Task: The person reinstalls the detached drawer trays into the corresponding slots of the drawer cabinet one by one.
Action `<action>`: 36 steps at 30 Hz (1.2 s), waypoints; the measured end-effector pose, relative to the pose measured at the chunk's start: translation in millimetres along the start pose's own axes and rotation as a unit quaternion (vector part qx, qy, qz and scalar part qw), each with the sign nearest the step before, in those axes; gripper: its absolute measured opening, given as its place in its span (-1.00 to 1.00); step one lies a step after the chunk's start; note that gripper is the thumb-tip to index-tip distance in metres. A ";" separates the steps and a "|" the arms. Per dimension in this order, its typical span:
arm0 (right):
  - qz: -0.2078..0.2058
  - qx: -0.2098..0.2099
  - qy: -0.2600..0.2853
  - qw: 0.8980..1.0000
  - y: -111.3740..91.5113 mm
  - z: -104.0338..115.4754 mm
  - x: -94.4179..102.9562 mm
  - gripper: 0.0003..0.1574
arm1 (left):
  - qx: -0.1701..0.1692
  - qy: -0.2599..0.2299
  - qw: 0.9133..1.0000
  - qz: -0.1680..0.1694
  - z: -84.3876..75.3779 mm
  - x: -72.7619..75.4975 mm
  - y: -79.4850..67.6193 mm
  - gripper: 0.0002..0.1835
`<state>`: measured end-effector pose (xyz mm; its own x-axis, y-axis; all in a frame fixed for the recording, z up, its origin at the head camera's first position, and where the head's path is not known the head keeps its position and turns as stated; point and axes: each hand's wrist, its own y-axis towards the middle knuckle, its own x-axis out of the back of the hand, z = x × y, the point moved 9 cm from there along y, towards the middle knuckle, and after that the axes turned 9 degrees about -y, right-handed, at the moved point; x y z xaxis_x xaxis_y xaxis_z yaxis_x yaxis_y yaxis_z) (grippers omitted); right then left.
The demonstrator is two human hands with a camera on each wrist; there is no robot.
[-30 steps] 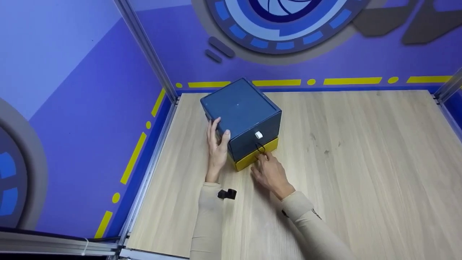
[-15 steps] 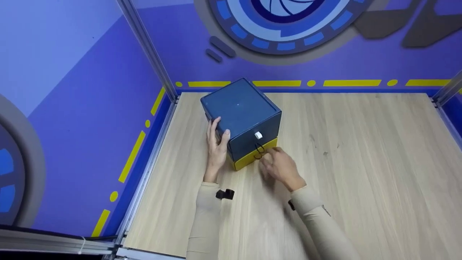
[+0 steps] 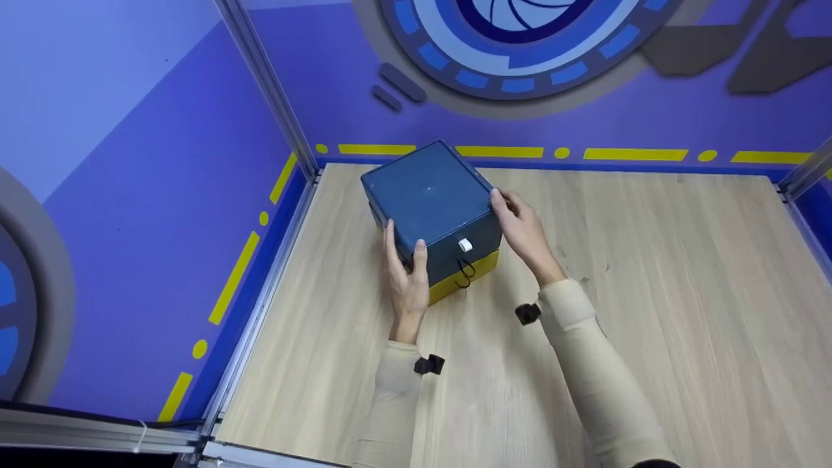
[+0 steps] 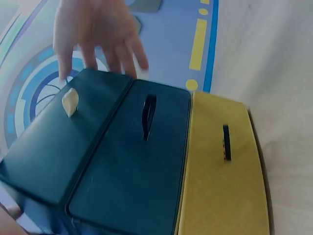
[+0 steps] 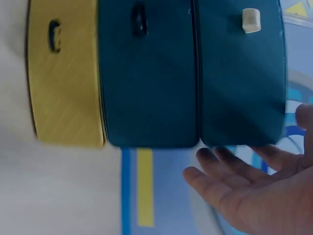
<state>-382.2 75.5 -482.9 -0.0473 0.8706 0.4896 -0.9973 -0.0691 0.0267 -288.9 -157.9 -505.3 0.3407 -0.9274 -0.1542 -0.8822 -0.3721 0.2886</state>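
A dark blue drawer box (image 3: 429, 195) stands turned at an angle on the table. Its front has two dark blue sections over a yellow drawer (image 3: 484, 265). A white pull tab (image 3: 465, 245) sits on the top section; a black loop (image 4: 149, 117) hangs from the middle one and another black loop (image 4: 227, 142) from the yellow one. My left hand (image 3: 408, 292) rests against the left side, fingers and thumb straight. At the right, my right hand (image 3: 528, 234) lies at the top corner, thumb near the upper edge, fingers extended along the side (image 5: 279, 152).
The wood-grain table (image 3: 650, 312) extends to the right and front of the box. Purple printed panels (image 3: 585, 123) rise behind and at the left, joined by a metal corner post (image 3: 266, 84). Black wrist cameras (image 3: 528, 314) stick out beside both cuffs.
My right hand has left the yellow drawer's loop and moved up to the box's top right corner. My left hand has shifted slightly toward the front. The box stays in place.
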 end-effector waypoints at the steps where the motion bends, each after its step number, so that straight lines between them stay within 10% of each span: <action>1: 0.010 -0.007 0.009 1.000 3.1 -0.4 -4.1 -0.10 | 0.005 0.004 1.000 -0.009 0.5 -0.1 -1.2 -0.22; 11: 0.034 -0.066 0.058 0.996 -3.3 -20.9 -12.3 0.01 | 0.019 -0.023 0.999 -0.029 5.0 -10.3 2.0 -0.22; 25: 0.017 -0.101 0.088 0.991 -61.2 -50.9 19.1 0.04 | 0.055 -0.090 0.989 0.105 9.8 -53.7 9.7 -0.22; 36: -0.029 -0.126 0.093 0.987 -102.8 -66.0 44.9 0.05 | 0.080 -0.091 0.983 0.140 12.7 -85.3 -9.8 -0.21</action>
<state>-285.6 153.9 -521.1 0.0243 0.9453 0.3254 -0.9801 0.0866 -0.1786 -313.5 -74.6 -506.9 0.0264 -0.9648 -0.2617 -0.9780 -0.0791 0.1930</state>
